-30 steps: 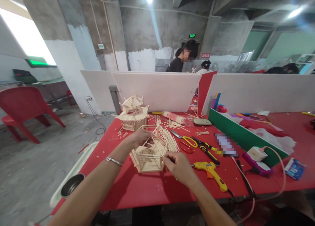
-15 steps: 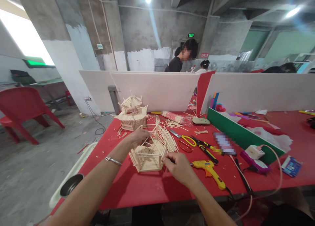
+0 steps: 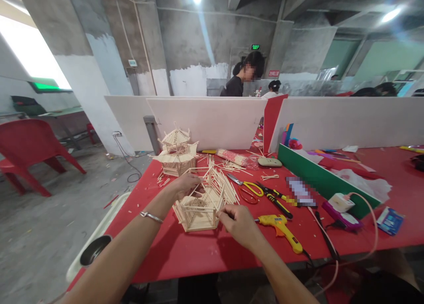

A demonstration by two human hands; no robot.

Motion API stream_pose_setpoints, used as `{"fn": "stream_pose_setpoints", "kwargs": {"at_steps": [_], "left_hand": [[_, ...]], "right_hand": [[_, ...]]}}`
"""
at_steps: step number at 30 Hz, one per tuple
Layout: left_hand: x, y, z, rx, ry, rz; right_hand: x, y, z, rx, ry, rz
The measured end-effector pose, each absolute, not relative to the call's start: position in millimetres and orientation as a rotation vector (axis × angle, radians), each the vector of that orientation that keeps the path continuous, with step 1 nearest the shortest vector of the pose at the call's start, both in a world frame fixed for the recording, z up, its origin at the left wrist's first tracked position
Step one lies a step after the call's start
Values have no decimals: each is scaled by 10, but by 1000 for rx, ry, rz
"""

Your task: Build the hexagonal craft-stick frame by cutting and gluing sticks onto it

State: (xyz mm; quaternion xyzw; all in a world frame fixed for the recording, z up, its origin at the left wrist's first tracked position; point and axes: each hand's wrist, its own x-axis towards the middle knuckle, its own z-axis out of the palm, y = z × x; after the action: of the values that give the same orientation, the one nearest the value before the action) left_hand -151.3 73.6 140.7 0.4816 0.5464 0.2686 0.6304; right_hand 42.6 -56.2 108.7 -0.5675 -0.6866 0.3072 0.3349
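At the near right corner, your right hand [image 3: 234, 220] pinches the pale wooden-stick frame [image 3: 200, 227], seemingly steadying it on the red desk [image 3: 185, 262]. Your left hand [image 3: 188, 185] hangs over its far left side; you cannot tell whether that grip closes on anything. Just right lies the yellow plastic glue gun [image 3: 279, 227], probably for easy reach; behind, the tiered pale-stick pavilion [image 3: 176, 156] stands clear.
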Motion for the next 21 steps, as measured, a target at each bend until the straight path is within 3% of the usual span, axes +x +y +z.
{"fn": "stream_pose_setpoints", "kwargs": {"at_steps": [21], "left_hand": [[-1504, 736, 1409, 1106, 1251, 615]], "right_hand": [[428, -560, 1062, -1440, -1742, 866]]}}
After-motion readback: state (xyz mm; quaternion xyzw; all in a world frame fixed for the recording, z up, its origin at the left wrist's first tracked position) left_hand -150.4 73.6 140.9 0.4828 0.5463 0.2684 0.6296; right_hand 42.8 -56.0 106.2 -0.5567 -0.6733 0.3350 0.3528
